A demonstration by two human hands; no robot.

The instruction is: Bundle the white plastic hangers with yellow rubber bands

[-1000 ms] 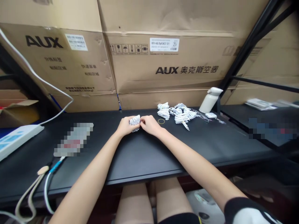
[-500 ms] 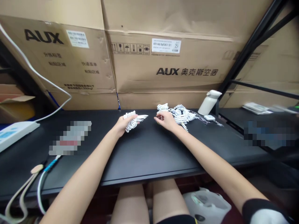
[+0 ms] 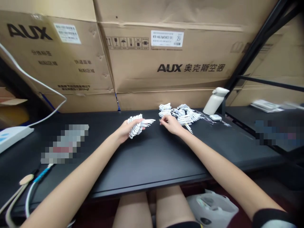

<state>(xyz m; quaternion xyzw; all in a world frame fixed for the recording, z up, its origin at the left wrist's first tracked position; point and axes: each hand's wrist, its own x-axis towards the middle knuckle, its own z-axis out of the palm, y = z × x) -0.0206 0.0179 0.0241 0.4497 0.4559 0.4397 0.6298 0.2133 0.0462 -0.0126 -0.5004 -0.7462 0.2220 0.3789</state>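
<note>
My left hand (image 3: 125, 129) is wrapped round a coiled bundle of white cables (image 3: 136, 127), held just above the black table. The cables' loose ends fan out to the right, towards my other hand. My right hand (image 3: 171, 124) has its thumb and fingertips pinched together, a short gap from those ends. Whatever may be between its fingertips is too small to make out. Directly behind and beside the right hand lies a pile of similar white cable bundles (image 3: 186, 114), partly hidden by that hand.
Large cardboard boxes (image 3: 133, 72) stand along the table's back. A white bottle (image 3: 215, 101) and a small white case (image 3: 215, 117) are at the right by a black metal frame. To the left lie a blurred-out flat object (image 3: 67, 142), a cable and a white power strip (image 3: 16, 136).
The view has shifted slightly. My left hand holds the cable bundle a little more turned towards the camera. My right hand's fingers have drawn closer together beside the pile.
</note>
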